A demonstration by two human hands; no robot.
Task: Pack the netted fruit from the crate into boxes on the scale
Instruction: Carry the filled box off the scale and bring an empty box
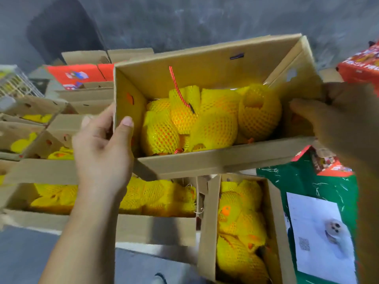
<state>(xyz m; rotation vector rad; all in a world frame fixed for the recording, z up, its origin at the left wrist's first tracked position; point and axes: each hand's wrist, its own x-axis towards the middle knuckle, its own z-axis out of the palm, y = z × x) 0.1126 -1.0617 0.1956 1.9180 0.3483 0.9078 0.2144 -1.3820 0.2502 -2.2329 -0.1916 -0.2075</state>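
Observation:
An open cardboard box (205, 64) is held up in the air between both hands, tilted toward me. Inside it lie several fruits in yellow foam netting (207, 119), with a red cord handle (178, 87) lying over them. My left hand (102, 148) grips the box's left end wall, thumb hooked over the rim to the inside. At the other end my right hand (336, 128) grips the right wall, thumb inside. No scale is visible.
Below the held box stand more open boxes of netted fruit: one long box (143, 228) at lower left, another (207, 232) at lower centre, others (37, 130) at the left. A green printed carton with a white label (320, 232) sits at lower right. Red cartons (361, 64) lie behind.

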